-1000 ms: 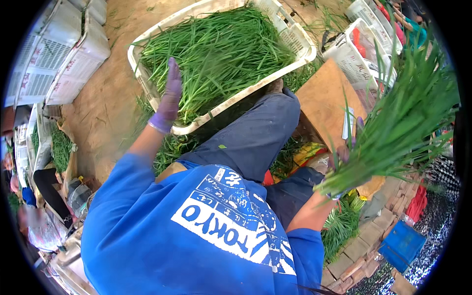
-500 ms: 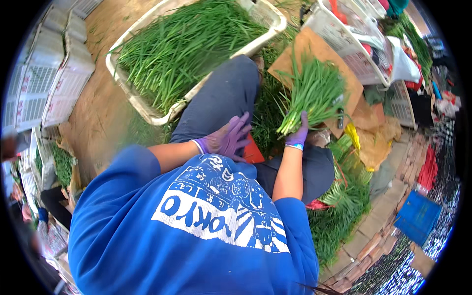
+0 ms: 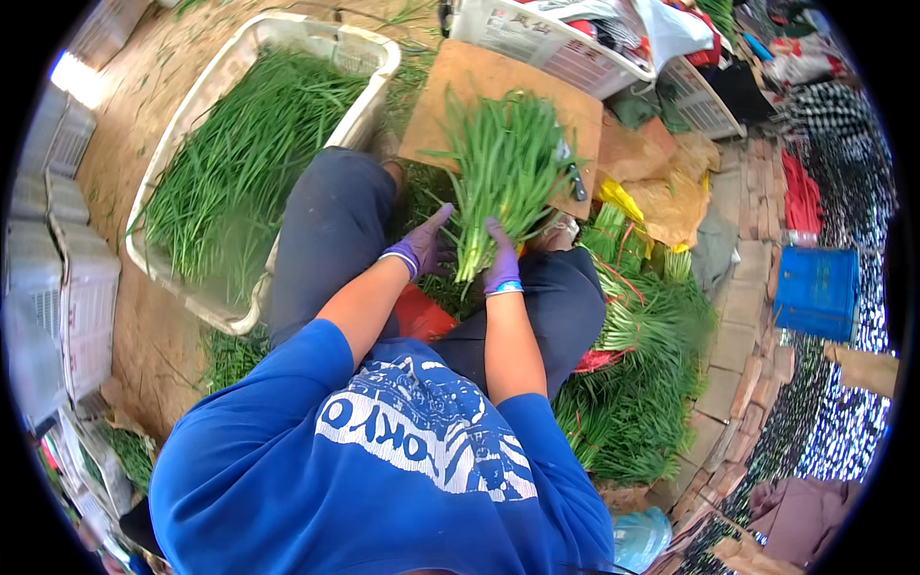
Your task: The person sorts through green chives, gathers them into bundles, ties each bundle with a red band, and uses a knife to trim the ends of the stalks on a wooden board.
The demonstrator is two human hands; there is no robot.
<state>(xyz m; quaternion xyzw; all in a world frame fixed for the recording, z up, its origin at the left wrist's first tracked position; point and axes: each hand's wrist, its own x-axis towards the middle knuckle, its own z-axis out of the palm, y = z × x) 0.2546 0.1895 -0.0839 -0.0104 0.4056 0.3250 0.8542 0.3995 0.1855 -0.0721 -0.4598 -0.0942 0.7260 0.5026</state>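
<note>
A loose bunch of garlic chives (image 3: 503,158) lies with its leaves on a brown board (image 3: 460,77) and its pale stem ends toward me. My right hand (image 3: 502,264), in a purple glove, is closed around the bunch near the stem ends. On the other side, my left hand (image 3: 420,247), gloved alike, has its fingers stretched apart and is beside the stems. I cannot tell whether it touches them. A knife with a black handle (image 3: 577,182) rests at the board's right side, its blade partly under the leaves.
At left stands a white crate (image 3: 158,206) heaped with chives. Tied chive bundles (image 3: 632,374) lie to my right. Behind the board is another white crate (image 3: 537,40) holding bags. A blue bin (image 3: 816,292) sits beyond the brick edging; stacked crates (image 3: 86,297) line the far left.
My left hand has moved from my lap over to the stems. The right hand still grips the chives, now in front of me. The whole view has turned toward the right.
</note>
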